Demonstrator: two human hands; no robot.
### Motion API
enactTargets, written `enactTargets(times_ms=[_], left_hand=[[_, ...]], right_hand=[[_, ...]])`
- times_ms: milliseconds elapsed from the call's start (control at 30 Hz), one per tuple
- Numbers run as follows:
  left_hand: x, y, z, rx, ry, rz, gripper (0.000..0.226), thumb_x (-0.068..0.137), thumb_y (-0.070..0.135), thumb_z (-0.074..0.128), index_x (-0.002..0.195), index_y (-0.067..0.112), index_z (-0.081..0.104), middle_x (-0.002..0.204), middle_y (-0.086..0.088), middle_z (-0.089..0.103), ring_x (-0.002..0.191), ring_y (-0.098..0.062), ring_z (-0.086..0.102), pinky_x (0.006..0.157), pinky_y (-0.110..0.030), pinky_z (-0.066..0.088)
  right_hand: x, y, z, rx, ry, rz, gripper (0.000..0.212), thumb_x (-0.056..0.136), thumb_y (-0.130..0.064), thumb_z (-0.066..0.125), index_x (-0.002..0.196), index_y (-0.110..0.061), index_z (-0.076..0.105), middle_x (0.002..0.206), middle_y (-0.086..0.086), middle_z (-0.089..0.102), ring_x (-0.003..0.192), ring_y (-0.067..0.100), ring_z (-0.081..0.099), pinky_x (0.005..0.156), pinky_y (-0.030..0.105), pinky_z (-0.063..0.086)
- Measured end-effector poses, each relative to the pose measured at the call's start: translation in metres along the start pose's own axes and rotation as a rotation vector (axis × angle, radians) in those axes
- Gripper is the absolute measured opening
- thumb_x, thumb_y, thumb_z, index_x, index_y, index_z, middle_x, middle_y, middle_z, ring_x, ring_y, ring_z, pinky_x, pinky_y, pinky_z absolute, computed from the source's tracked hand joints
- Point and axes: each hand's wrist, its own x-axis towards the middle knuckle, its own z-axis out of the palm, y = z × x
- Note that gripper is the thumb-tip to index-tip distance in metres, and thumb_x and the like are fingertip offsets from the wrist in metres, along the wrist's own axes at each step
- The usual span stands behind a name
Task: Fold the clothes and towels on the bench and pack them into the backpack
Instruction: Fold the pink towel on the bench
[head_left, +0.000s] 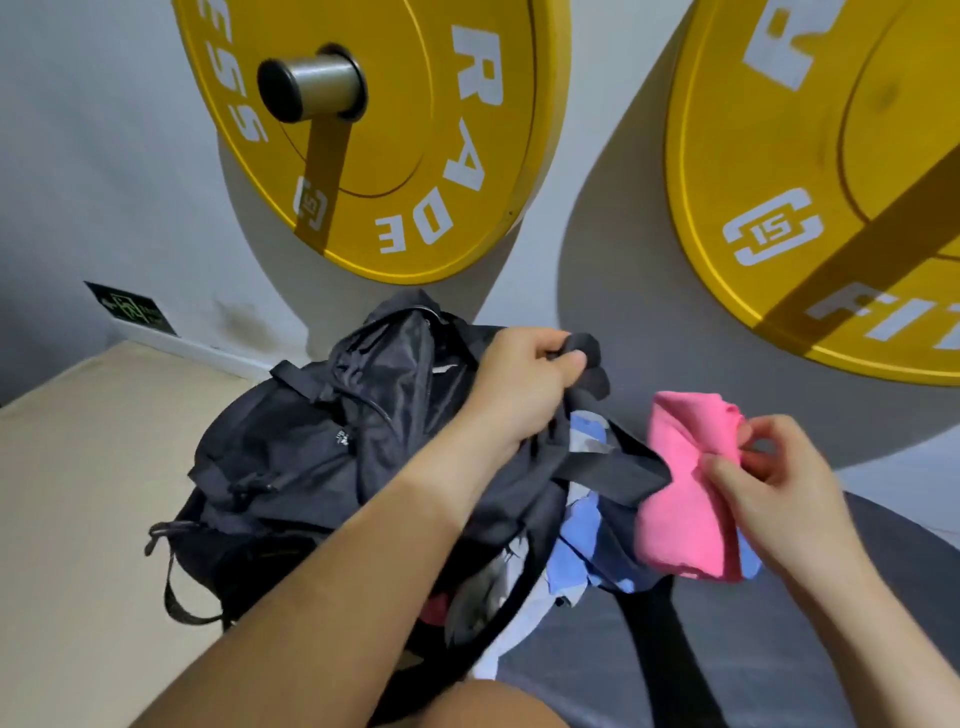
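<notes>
A bare knee (467, 709) sat at the bottom edge, and the left forearm (337, 571) reached over it across the backpack (291, 467). The black backpack lay on its side, resting partly on the grey padded desk (753, 654) and partly over the beige floor (78, 493), with its mouth turned toward the person. A small white mark (343, 436) on its front was too small to read.

Two yellow weight plates hung on the white wall. The left plate (415, 156) sat on one metal peg (311, 85) and showed white letters "RADE" and "ESS" and a badge reading "15". The right plate (779, 156) showed another "15" badge and "FIT". A dark sign with green markings (132, 309) was fixed low on the wall, its text illegible.

The left hand (524, 374) was closed in a fist round a dark strap (589, 353) at the backpack's opening, holding it up. The right hand (769, 478) pinched one pink cloth (680, 499) between thumb and curled fingers, just beside the opening. A blue garment (587, 540) lay half out of the mouth under the pink cloth. White-grey fabric (493, 587) and a second bit of pink (434, 608) showed deeper inside.
</notes>
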Motion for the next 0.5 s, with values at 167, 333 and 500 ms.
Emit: enactTargets(times_ms=[167, 333, 500], left_hand=[[-0.02, -0.035, 0.066, 0.533, -0.454, 0.004, 0.042, 0.093, 0.017, 0.053, 0.135, 0.02, 0.048, 0.109, -0.008, 0.06, 0.1, -0.024, 0.057, 0.088, -0.032, 0.047], [-0.052, -0.08, 0.043, 1.185, -0.319, 0.105, 0.044, 0.093, 0.043, 0.046, 0.132, 0.024, 0.042, 0.122, -0.008, 0.038, 0.118, -0.03, 0.035, 0.087, -0.04, 0.045], [-0.05, -0.079, 0.034, 1.198, -0.158, -0.055, 0.054, 0.084, 0.038, 0.053, 0.132, 0.023, 0.033, 0.119, -0.009, 0.043, 0.112, -0.032, 0.043, 0.084, -0.039, 0.043]], right_hand=[[-0.014, -0.022, -0.038, -0.233, 0.143, -0.211, 0.024, 0.084, -0.019, 0.062, 0.098, -0.028, 0.044, 0.086, 0.001, 0.061, 0.077, 0.031, 0.058, 0.068, 0.043, 0.05], [-0.011, 0.008, -0.005, -0.205, -0.069, -0.129, 0.022, 0.082, -0.015, 0.064, 0.09, -0.023, 0.044, 0.078, -0.008, 0.064, 0.071, 0.023, 0.056, 0.065, 0.036, 0.044], [0.005, 0.035, 0.019, -0.307, -0.198, -0.03, 0.022, 0.084, -0.017, 0.061, 0.089, -0.021, 0.04, 0.086, -0.002, 0.065, 0.083, 0.028, 0.058, 0.073, 0.036, 0.045]])
